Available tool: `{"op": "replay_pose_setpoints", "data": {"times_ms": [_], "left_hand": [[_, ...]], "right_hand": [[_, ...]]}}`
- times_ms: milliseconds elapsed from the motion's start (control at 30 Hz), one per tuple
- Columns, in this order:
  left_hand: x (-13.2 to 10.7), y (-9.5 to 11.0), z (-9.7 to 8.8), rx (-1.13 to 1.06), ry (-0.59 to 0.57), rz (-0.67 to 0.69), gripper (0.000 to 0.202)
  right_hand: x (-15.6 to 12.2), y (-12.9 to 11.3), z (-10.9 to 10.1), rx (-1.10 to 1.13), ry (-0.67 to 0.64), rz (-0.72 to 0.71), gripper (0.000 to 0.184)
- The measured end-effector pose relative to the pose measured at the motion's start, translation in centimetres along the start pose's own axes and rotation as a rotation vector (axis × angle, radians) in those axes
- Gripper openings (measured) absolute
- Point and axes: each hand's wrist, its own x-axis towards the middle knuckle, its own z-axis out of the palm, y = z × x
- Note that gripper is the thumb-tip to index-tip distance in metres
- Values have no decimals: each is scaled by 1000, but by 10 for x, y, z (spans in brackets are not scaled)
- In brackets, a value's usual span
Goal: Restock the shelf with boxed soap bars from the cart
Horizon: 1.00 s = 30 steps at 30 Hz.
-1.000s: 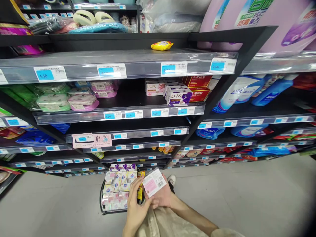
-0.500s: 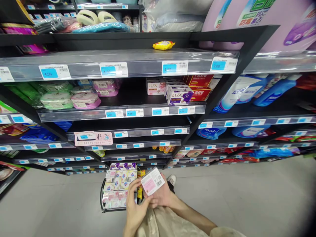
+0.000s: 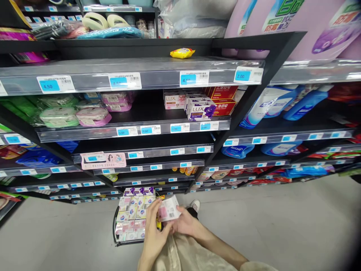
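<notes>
A small white-and-pink soap box [image 3: 170,209] is held low in front of my body, its printed side with a barcode turned up. My left hand [image 3: 155,222] grips its left end with bent fingers. At the lower right edge, my right hand [image 3: 184,222] has its thumb on the box and its other fingers partly hidden beneath. Just left of my hands, rows of boxed soap [image 3: 131,214] fill a black-framed basket [image 3: 114,222], with purple-and-white LUX boxes [image 3: 138,191] at its far end.
Ahead, a dark shelf holds several LUX boxes [image 3: 199,109], red boxes [image 3: 224,107] and plastic soap dishes [image 3: 94,113]. A yellow packet [image 3: 182,52] lies on the top shelf. Blue-and-white bottles [image 3: 256,107] stand to the right. A white shoe [image 3: 195,205] shows on the grey floor.
The soap box has turned and tilted between my hands, and my right thumb now shows on its edge. The shelves have shifted slightly left in view.
</notes>
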Motion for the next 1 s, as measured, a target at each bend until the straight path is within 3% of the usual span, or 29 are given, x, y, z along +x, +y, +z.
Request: {"op": "replay_pose_setpoints", "data": {"times_ms": [167, 433, 667, 867, 1000], "left_hand": [[-3, 1, 10, 17, 11, 120, 51], [-6, -2, 7, 38, 129, 101, 42], [-12, -8, 7, -99, 122, -41, 46], [-14, -14, 6, -237, 63, -208, 47], [-13, -18, 4, -371, -27, -326, 51]], "right_hand": [[0, 2, 24, -96, 91, -107, 68], [5, -8, 33, -133, 155, -226, 60], [18, -13, 29, -64, 409, -312, 50], [13, -16, 29, -102, 389, -354, 52], [16, -13, 23, -173, 483, -471, 49]]}}
